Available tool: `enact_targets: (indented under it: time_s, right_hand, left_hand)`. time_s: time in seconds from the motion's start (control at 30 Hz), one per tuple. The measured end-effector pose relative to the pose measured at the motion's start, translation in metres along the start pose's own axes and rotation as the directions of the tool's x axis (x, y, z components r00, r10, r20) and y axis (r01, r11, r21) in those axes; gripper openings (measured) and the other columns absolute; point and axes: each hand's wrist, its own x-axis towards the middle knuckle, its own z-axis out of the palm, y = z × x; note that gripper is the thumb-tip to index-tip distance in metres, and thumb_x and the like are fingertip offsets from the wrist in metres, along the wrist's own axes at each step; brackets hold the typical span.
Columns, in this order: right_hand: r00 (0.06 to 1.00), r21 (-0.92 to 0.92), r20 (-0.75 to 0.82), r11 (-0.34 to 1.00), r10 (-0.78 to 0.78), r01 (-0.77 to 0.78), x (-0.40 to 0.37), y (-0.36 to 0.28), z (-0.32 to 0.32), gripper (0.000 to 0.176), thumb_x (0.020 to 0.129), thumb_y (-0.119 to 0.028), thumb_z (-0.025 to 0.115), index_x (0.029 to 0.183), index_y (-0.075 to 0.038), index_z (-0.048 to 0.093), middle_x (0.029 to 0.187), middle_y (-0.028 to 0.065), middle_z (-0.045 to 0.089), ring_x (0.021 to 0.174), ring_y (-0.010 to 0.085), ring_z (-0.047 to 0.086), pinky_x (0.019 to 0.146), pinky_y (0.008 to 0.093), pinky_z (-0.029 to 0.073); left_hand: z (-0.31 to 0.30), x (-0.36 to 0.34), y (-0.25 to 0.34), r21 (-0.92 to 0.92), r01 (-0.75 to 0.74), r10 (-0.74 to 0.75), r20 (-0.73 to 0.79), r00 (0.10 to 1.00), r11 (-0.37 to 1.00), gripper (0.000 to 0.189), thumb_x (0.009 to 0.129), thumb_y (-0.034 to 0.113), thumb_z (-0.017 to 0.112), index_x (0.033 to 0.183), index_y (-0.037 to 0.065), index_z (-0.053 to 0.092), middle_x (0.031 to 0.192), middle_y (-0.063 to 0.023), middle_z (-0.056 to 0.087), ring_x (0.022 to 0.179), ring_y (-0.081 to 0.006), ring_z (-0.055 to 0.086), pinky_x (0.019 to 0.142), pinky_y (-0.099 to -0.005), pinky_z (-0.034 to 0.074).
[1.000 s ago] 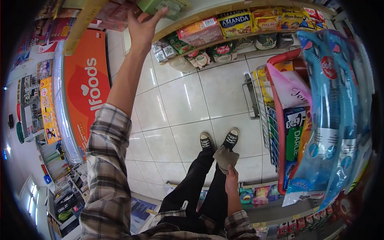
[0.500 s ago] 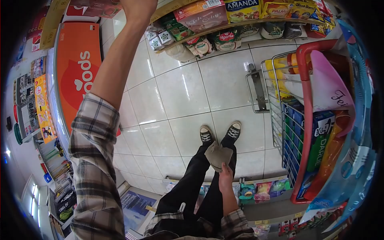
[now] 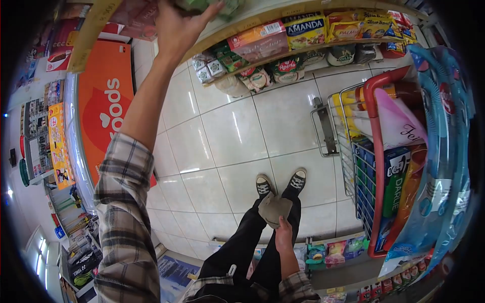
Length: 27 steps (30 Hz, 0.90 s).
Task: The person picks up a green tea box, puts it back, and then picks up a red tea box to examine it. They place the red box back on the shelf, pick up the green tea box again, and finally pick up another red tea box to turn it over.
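Observation:
At the top edge, my left hand [image 3: 182, 28] has its thumb over a blurred green packet [image 3: 231, 9]; the fingertips run out of view. A blurred reddish box [image 3: 139, 19] lies just left of that hand. Low in the middle, my right hand [image 3: 284, 235] is closed on the edge of a grey-brown cloth cap [image 3: 274, 209], which hangs in front of my legs above the shoes.
A red-handled wire basket [image 3: 376, 166] at the right holds a Darlie box [image 3: 395, 174], a pink-white pack and blue plastic packs [image 3: 444, 151]. Shelves ahead carry Amanda [image 3: 306, 31] and Rosita-like packs. An orange freezer [image 3: 101, 111] stands left. Glossy tiles [image 3: 230, 134] lie below.
My left hand has shifted slightly right and down in view, and its thumb and a green packet now show. The shelf sits lower in view. My right hand still holds the cap.

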Motion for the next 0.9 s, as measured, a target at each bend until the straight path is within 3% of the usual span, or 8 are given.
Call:
enact_targets:
  time_s: [0.07, 0.2, 0.37, 0.57, 0.67, 0.7, 0.8, 0.9]
  right_hand:
    - [1.0, -0.02, -0.002, 1.0, -0.014, 0.014, 0.002, 0.001, -0.004, 0.044, 0.093, -0.026, 0.054, 0.125, 0.005, 0.049, 0.124, 0.0115, 0.054, 0.115, 0.0214, 0.052, 0.101, 0.0341, 0.036]
    - [0.999, 0.023, -0.007, 0.999, -0.031, 0.031, 0.009, 0.002, -0.003, 0.044, 0.094, -0.025, 0.054, 0.126, 0.005, 0.047, 0.125, 0.0116, 0.054, 0.116, 0.0214, 0.052, 0.101, 0.0339, 0.035]
    - [1.0, 0.018, -0.008, 1.0, -0.01, 0.011, 0.007, 0.003, -0.002, 0.046, 0.094, -0.026, 0.053, 0.127, 0.006, 0.047, 0.125, 0.0121, 0.054, 0.116, 0.0217, 0.052, 0.101, 0.0344, 0.036]
    - [1.0, 0.014, -0.007, 1.0, -0.015, 0.015, 0.006, -0.002, -0.003, 0.046, 0.095, -0.027, 0.051, 0.127, 0.006, 0.046, 0.125, 0.0124, 0.054, 0.116, 0.0218, 0.052, 0.1, 0.0352, 0.036]
    - [1.0, 0.036, -0.009, 0.999, -0.021, 0.022, 0.008, -0.001, -0.007, 0.044, 0.095, -0.027, 0.051, 0.124, 0.006, 0.048, 0.122, 0.0119, 0.055, 0.113, 0.0209, 0.053, 0.099, 0.0341, 0.037]
    - [0.999, 0.049, -0.021, 0.998, -0.027, 0.028, 0.008, -0.001, -0.007, 0.042, 0.095, -0.027, 0.051, 0.122, 0.006, 0.05, 0.119, 0.0118, 0.056, 0.111, 0.0199, 0.054, 0.097, 0.033, 0.038]
    - [0.998, 0.061, -0.038, 0.997, -0.048, 0.05, 0.009, -0.001, -0.009, 0.041, 0.095, -0.027, 0.051, 0.12, 0.006, 0.052, 0.117, 0.0122, 0.058, 0.109, 0.0194, 0.055, 0.095, 0.032, 0.039]
    - [0.999, 0.078, -0.029, 0.996, -0.035, 0.037, 0.008, -0.003, -0.009, 0.041, 0.096, -0.026, 0.05, 0.12, 0.006, 0.052, 0.118, 0.0128, 0.057, 0.11, 0.0202, 0.055, 0.095, 0.032, 0.039]
  left_hand:
    - [-0.01, 0.004, -0.018, -0.014, -0.048, 0.049, 0.073, 0.996, 0.999, 0.076, 0.07, 0.024, 0.083, 0.118, -0.011, 0.035, 0.105, -0.0219, 0.058, 0.092, -0.0245, 0.064, 0.078, -0.0301, 0.055]
    - [-0.034, 0.01, -0.046, -0.11, -0.103, 0.122, 0.181, 0.976, 0.989, 0.07, 0.07, 0.03, 0.081, 0.113, -0.01, 0.043, 0.092, -0.0181, 0.065, 0.084, -0.0231, 0.067, 0.072, -0.0312, 0.056]
    - [-0.05, 0.003, -0.053, -0.051, -0.123, 0.13, 0.187, 0.974, 0.991, 0.07, 0.07, 0.025, 0.081, 0.116, -0.009, 0.039, 0.104, -0.0215, 0.062, 0.097, -0.0257, 0.064, 0.088, -0.0343, 0.051]
    - [-0.055, -0.006, -0.055, -0.07, -0.276, 0.282, 0.092, 0.955, 0.959, 0.077, 0.069, 0.015, 0.08, 0.122, -0.004, 0.028, 0.116, -0.0198, 0.048, 0.107, -0.0275, 0.056, 0.09, -0.0374, 0.052]
    - [-0.052, -0.016, -0.048, -0.249, -0.152, 0.149, -0.033, 0.988, 0.956, 0.077, 0.069, 0.012, 0.079, 0.123, -0.003, 0.027, 0.117, -0.0181, 0.044, 0.11, -0.0273, 0.053, 0.09, -0.037, 0.052]
    - [-0.053, -0.018, -0.044, -0.167, -0.138, 0.128, -0.075, 0.989, 0.976, 0.077, 0.07, 0.01, 0.079, 0.124, -0.003, 0.026, 0.117, -0.0178, 0.045, 0.109, -0.0256, 0.052, 0.088, -0.0363, 0.053]
    - [-0.055, -0.02, -0.035, -0.348, -0.015, -0.046, -0.166, 0.985, 0.938, 0.072, 0.075, 0.009, 0.074, 0.127, -0.004, 0.026, 0.116, -0.0183, 0.046, 0.11, -0.0237, 0.049, 0.093, -0.0332, 0.042]
    - [-0.05, -0.019, -0.024, -0.597, 0.059, -0.227, -0.21, 0.951, 0.8, 0.064, 0.078, 0.009, 0.072, 0.124, -0.004, 0.029, 0.112, -0.0166, 0.05, 0.102, -0.022, 0.054, 0.083, -0.034, 0.05]
